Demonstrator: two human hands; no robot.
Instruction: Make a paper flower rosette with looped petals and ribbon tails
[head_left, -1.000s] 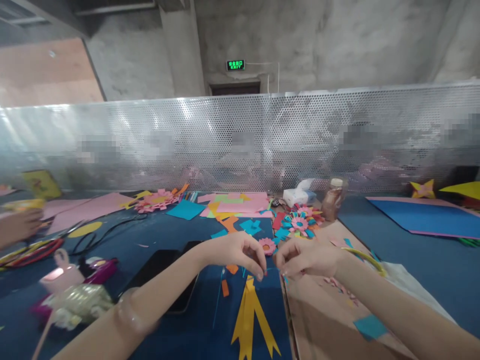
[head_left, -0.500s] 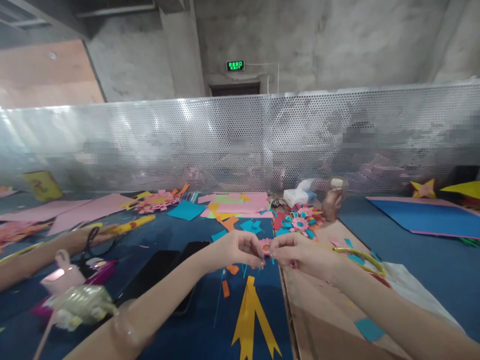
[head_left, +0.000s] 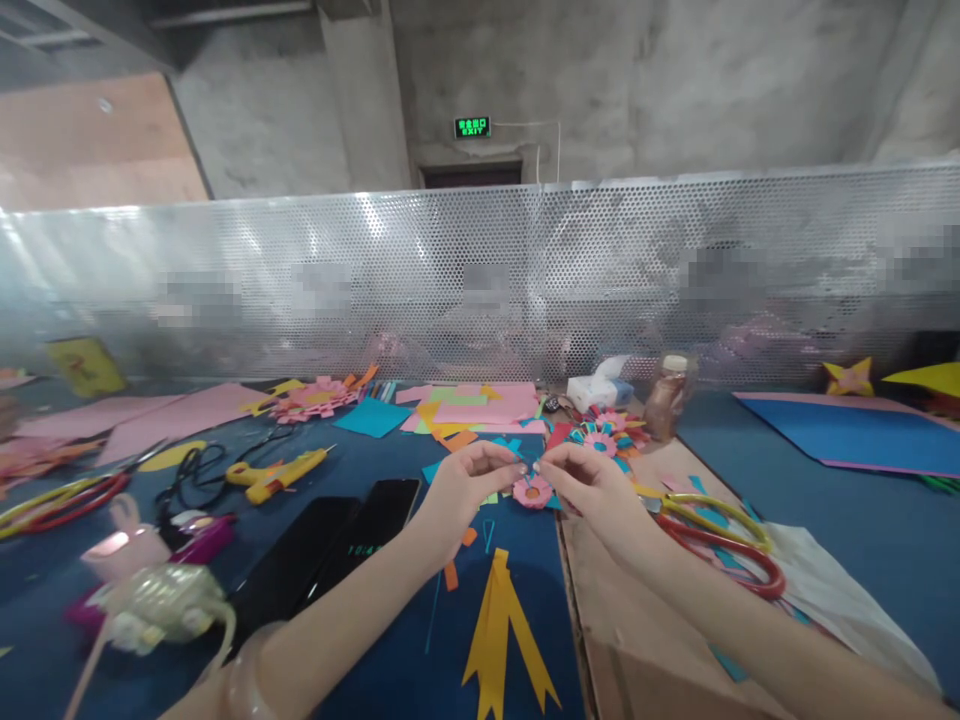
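The left hand (head_left: pixel 466 490) and right hand (head_left: pixel 596 482) pinch a thin blue strip (head_left: pixel 535 467), ends hidden by fingertips, just beside a pink flower (head_left: pixel 532 492). To the right, scissors' (head_left: pixel 775 583) blades are mostly covered.

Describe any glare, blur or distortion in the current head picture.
Head view: bright streaks of glare on the metal screen; head view: blocky pixel patches over parts of that screen; head view: forearms look stretched toward the lower corners, perhaps a wide lens; head view: left hand and right hand fairly clear, but anything between their fingertips too small to tell.
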